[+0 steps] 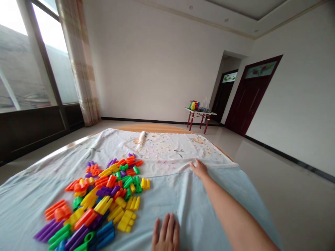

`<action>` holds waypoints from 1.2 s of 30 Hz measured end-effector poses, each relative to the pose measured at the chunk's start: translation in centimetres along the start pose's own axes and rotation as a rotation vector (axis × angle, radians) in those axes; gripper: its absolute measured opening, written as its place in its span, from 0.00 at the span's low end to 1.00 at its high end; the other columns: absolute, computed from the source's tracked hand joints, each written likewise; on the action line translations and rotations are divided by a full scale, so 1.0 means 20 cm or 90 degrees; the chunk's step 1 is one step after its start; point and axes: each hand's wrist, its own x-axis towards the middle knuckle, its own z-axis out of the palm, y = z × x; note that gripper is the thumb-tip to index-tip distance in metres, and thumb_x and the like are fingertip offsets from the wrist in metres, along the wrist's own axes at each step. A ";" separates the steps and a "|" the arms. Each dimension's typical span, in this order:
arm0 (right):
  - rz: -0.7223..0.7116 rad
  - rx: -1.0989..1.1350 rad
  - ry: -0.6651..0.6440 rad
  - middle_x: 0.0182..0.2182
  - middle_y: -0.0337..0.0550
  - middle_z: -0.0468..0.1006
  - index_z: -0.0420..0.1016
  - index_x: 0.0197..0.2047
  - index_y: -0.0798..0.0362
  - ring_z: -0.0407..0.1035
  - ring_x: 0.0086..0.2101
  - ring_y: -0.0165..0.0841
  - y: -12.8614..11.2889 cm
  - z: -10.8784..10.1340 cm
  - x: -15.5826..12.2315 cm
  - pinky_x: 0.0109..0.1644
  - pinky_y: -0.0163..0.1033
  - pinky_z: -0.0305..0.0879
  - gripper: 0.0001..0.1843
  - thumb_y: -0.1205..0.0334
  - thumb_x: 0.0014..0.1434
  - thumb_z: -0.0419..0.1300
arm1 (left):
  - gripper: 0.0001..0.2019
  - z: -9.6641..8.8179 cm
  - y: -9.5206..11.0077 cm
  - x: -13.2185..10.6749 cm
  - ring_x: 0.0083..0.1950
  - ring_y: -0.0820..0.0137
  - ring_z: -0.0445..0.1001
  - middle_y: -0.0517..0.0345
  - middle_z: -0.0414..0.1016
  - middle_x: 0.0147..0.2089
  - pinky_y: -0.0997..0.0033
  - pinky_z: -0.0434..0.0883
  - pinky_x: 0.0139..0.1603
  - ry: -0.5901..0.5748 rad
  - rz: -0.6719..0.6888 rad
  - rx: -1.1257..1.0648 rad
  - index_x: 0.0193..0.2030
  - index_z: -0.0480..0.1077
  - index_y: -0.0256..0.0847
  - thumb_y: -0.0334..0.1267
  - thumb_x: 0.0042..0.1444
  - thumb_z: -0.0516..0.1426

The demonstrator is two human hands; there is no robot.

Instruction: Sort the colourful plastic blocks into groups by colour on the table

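My left hand (166, 234) lies flat on the light blue cloth (159, 198) at the near edge of the view, fingers stretched out and holding nothing. Farther out, my right hand (199, 169) rests where the blue cloth meets a white flowered cloth (164, 146); its fingers look apart, touching the fabric. A heap of plastic building pieces (104, 191) in red-orange, yellow, green, purple and blue spreads to the left of both hands. Nearest my left hand is a yellow piece (127, 220), a short way off to its left.
Beneath the cloths, a wooden tabletop (146, 128) shows along the far edge. A small folding table (201, 112) with a colourful bag (194, 105) and a clear plastic bag stands by the far wall. Windows and a curtain (78, 66) are at left, dark red doors (251, 97) at right.
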 end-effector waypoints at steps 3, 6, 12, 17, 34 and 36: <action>-0.016 -0.016 0.011 0.63 0.52 0.54 0.55 0.63 0.55 0.48 0.62 0.40 0.07 -0.01 -0.15 0.62 0.45 0.44 0.31 0.48 0.62 0.44 | 0.28 -0.05 -0.05 0.01 0.60 0.59 0.63 0.50 0.63 0.61 0.58 0.63 0.58 -0.028 0.095 -0.042 0.61 0.61 0.43 0.50 0.53 0.51; -0.037 -0.036 0.018 0.65 0.49 0.49 0.55 0.64 0.50 0.43 0.63 0.46 0.16 -0.01 -0.32 0.63 0.52 0.39 0.34 0.41 0.59 0.46 | 0.30 -0.12 -0.05 0.02 0.63 0.57 0.58 0.49 0.56 0.64 0.53 0.59 0.61 -0.066 0.062 -0.089 0.64 0.53 0.46 0.46 0.54 0.50; -0.037 -0.051 -0.028 0.66 0.44 0.45 0.48 0.66 0.43 0.37 0.64 0.48 0.36 -0.02 -0.52 0.63 0.57 0.35 0.39 0.33 0.57 0.39 | 0.31 -0.30 0.00 0.07 0.68 0.52 0.44 0.52 0.44 0.68 0.35 0.45 0.63 -0.227 -0.017 -0.196 0.65 0.45 0.51 0.46 0.54 0.49; -0.011 -0.047 -0.052 0.66 0.42 0.43 0.46 0.66 0.42 0.35 0.64 0.47 0.36 -0.06 -0.48 0.62 0.58 0.35 0.38 0.33 0.57 0.39 | 0.29 -0.42 0.03 0.12 0.68 0.54 0.40 0.53 0.42 0.68 0.36 0.38 0.63 -0.277 -0.044 -0.185 0.65 0.47 0.49 0.48 0.56 0.46; 0.075 -0.074 0.074 0.64 0.50 0.53 0.56 0.63 0.51 0.44 0.63 0.46 0.61 -0.02 -0.69 0.63 0.56 0.41 0.34 0.41 0.59 0.45 | 0.30 -0.53 0.04 0.08 0.69 0.58 0.38 0.56 0.42 0.68 0.41 0.38 0.66 -0.267 -0.045 -0.216 0.65 0.49 0.53 0.54 0.56 0.45; 0.020 -0.036 0.151 0.61 0.53 0.58 0.61 0.60 0.54 0.49 0.61 0.45 0.53 -0.03 -0.71 0.63 0.54 0.44 0.31 0.46 0.60 0.46 | 0.30 -0.55 0.04 0.08 0.69 0.57 0.40 0.55 0.43 0.68 0.41 0.40 0.66 -0.265 -0.033 -0.223 0.65 0.49 0.52 0.54 0.56 0.45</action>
